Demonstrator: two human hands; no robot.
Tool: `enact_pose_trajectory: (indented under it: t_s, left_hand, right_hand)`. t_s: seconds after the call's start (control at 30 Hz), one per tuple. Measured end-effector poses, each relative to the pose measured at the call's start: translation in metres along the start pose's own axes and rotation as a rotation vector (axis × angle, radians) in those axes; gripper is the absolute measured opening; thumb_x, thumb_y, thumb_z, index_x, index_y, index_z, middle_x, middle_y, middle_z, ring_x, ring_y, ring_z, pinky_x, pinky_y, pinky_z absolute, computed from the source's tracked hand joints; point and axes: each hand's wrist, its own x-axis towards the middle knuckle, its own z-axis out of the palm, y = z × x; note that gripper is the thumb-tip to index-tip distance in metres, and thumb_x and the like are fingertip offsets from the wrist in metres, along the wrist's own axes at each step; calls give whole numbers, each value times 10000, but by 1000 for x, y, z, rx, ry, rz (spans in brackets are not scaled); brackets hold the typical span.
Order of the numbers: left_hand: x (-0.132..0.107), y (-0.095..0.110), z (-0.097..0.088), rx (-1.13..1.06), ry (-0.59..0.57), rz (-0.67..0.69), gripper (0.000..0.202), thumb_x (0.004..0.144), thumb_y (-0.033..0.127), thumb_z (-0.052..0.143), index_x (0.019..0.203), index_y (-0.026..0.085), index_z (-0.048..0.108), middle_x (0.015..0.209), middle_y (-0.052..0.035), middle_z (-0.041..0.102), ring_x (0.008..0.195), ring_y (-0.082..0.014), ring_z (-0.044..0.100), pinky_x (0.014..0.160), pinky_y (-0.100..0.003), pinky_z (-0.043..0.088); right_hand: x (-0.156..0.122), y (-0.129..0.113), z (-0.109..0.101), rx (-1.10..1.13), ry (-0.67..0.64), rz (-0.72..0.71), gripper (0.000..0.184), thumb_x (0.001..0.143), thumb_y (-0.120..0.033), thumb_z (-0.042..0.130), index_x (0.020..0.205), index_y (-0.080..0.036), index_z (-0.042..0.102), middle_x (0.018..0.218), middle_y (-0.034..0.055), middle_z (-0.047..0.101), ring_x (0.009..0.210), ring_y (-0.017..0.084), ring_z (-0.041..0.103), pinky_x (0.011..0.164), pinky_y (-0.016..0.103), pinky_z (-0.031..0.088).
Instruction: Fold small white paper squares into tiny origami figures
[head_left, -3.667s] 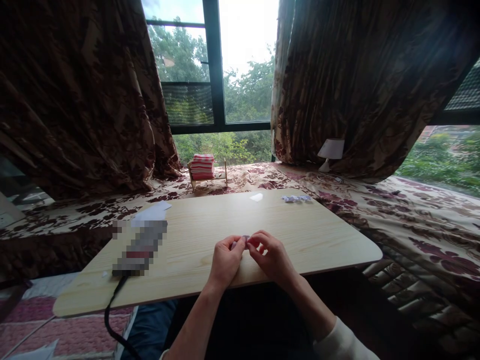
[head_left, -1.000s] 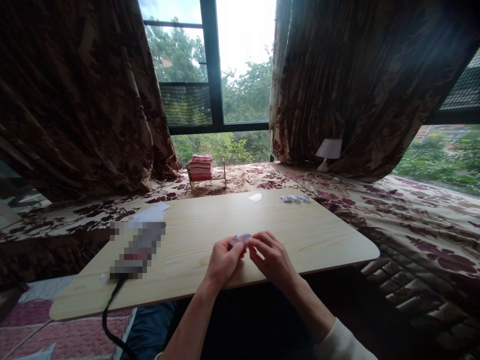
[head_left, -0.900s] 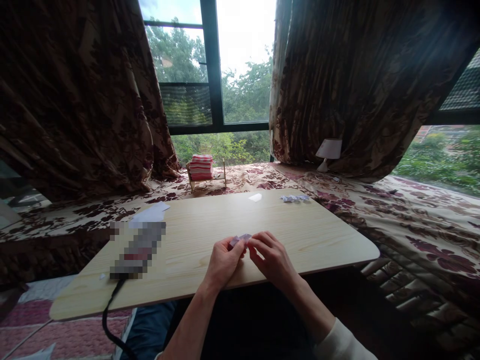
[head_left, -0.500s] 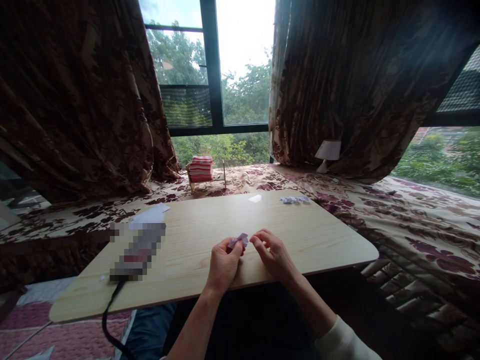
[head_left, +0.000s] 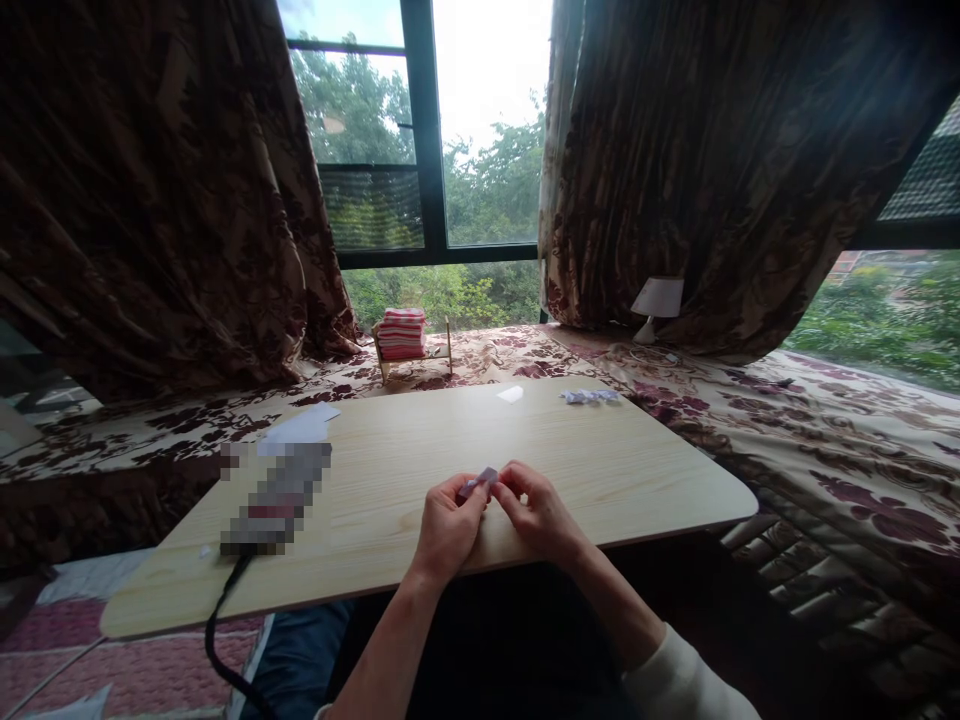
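Observation:
A small piece of folded whitish-purple paper (head_left: 487,475) is held just above the near edge of the wooden table (head_left: 390,510). My left hand (head_left: 451,520) pinches it from the left, thumb on top. From the right, my right hand (head_left: 536,505) grips the paper's right end between thumb and fingers, so both hands meet on it. Fingers cover much of the paper, and its exact folded shape is hidden. Toward the far right corner of the table lies a row of several small folded paper pieces (head_left: 590,397).
Flat white paper sheets (head_left: 300,428) lie at the table's left, beside a pixelated dark device (head_left: 277,500) with a black cable (head_left: 211,620). Behind the table, a small rack with striped folded cloths (head_left: 403,335) and a white lamp (head_left: 658,300) stand on the patterned cover.
My right hand has moved slightly left and closed on the paper, where it was apart from it before. My left hand keeps its hold in nearly the same place.

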Motion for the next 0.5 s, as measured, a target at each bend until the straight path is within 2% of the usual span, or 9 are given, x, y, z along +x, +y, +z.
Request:
enact_pose_trajectory:
  t_s: [0.13, 0.3, 0.43, 0.5]
  left_hand:
    - [0, 1, 1, -17, 20, -10, 252, 725, 375, 663, 658, 132, 650, 561, 19, 567, 544, -102, 482, 534, -207, 368]
    - [1, 4, 0, -64, 51, -23, 283, 743, 407, 634, 874, 160, 678, 765, -21, 678, 661, -139, 590, 621, -231, 452]
    - [1, 4, -1, -60, 73, -30, 278, 750, 404, 624, 799, 135, 678, 701, -34, 669, 643, -143, 592, 624, -238, 465]
    - [1, 3, 0, -48, 85, -27, 272, 752, 395, 624, 787, 130, 675, 682, -29, 659, 628, -137, 580, 618, -235, 460]
  right_hand:
    - [0, 0, 0, 8, 24, -17, 225, 875, -247, 480, 681, -179, 572, 683, -1, 562, 631, 126, 521, 571, 238, 414]
    - [0, 3, 3, -4, 60, -52, 229, 890, -248, 474, 708, -177, 594, 684, 4, 578, 626, 125, 533, 579, 237, 440]
    - [0, 3, 5, -27, 73, -100, 227, 869, -219, 511, 659, -180, 588, 661, -3, 573, 610, 121, 544, 579, 237, 455]
    - [-1, 3, 5, -41, 106, -117, 161, 865, -194, 512, 728, -183, 597, 704, 4, 585, 636, 127, 562, 585, 242, 470]
